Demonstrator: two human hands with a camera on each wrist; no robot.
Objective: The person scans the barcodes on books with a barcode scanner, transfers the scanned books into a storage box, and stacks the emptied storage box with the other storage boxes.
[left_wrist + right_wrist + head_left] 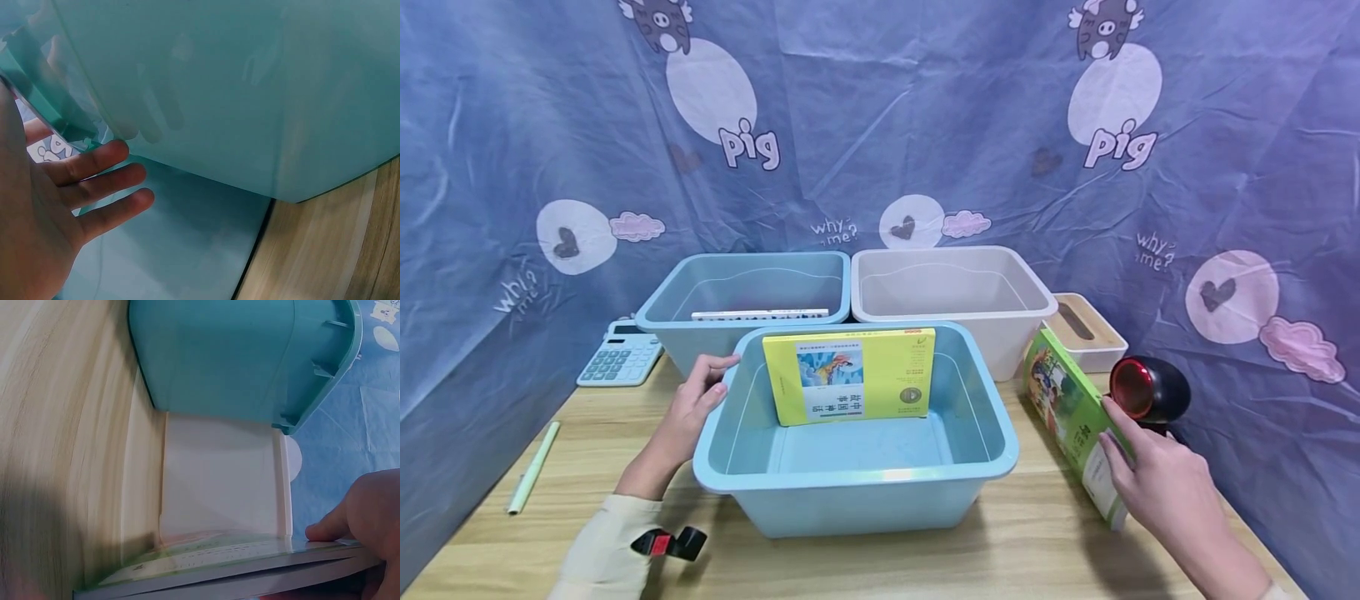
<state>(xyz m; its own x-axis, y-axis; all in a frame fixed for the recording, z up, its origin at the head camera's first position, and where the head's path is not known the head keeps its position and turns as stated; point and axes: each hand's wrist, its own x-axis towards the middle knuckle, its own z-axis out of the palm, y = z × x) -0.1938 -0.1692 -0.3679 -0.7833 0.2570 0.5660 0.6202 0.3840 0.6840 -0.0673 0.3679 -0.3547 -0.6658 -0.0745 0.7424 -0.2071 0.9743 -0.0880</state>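
At right of the head view, the green book (1070,421) is held on edge beside the front blue bin (857,510), its upper edge pinched between thumb and fingers of the right hand (1168,475). At left of centre, the left hand (685,412) is laid at that bin's left rim, fingers extended and slightly spread. The dark cup (1165,389), just beside the right hand, might be knocked by an outward swing; slippage of the green book could be caused by the narrow grip. The yellow book (887,375), stood against the far wall, might be toppled by a jolt to the bin. Counted: three bins, including one rear blue bin (681,346) and one pale bin (1000,343); two picture-covered books; one thin white item (760,315), not identifiable; one calculator (620,358); one pen (535,467); one wooden-lidded box (1099,323); one cup.
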